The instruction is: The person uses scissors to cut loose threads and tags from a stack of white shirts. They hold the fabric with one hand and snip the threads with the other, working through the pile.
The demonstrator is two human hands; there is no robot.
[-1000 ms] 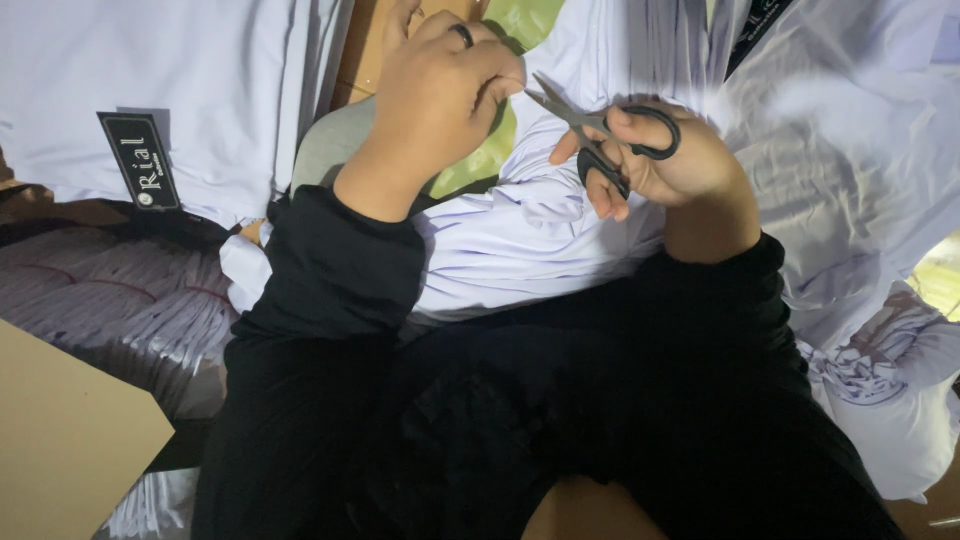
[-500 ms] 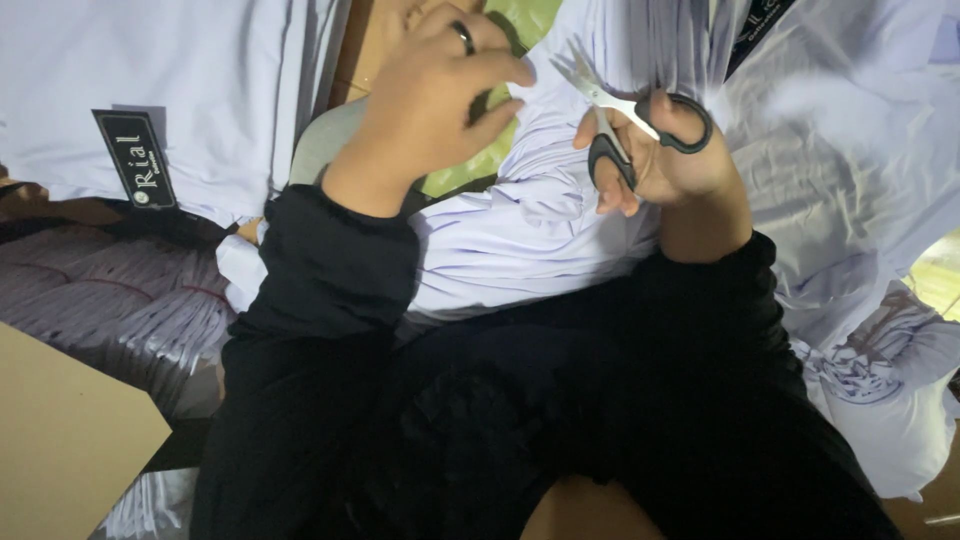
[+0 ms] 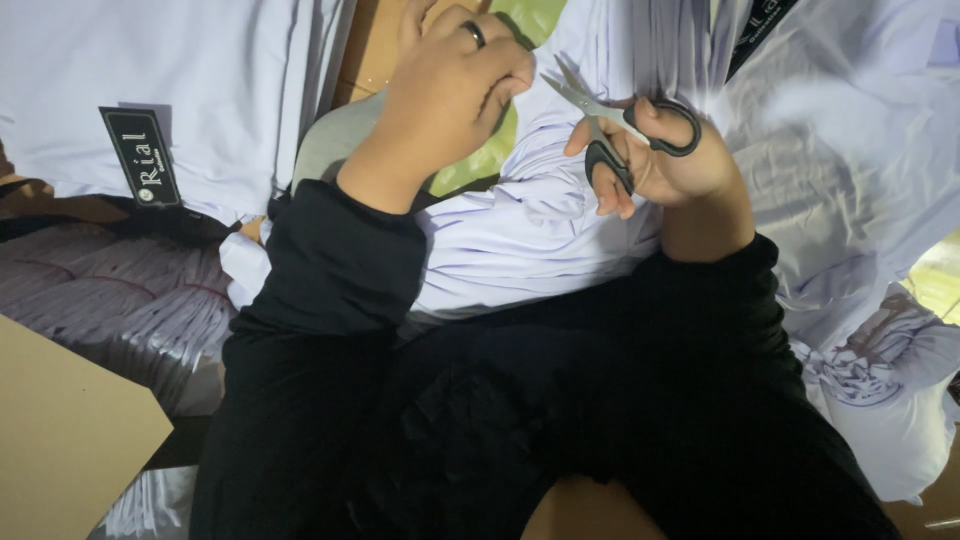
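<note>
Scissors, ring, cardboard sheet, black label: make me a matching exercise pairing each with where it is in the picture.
Things:
1. scissors
2. ring
3. cardboard sheet
4. black label

Places:
A. lower left corner
B. on a left hand finger
C. on white fabric, upper left
D. in the right hand

Pairs: 1-D, 2-B, 3-A, 4-C

A white folded garment (image 3: 150, 70) in clear wrap is seen at the far left, with a black hang tag (image 3: 140, 157) lying on it. A tan cardboard sheet (image 3: 60, 440) is found at the near left. Bagged white garments (image 3: 880, 390) are piled at the right.
</note>
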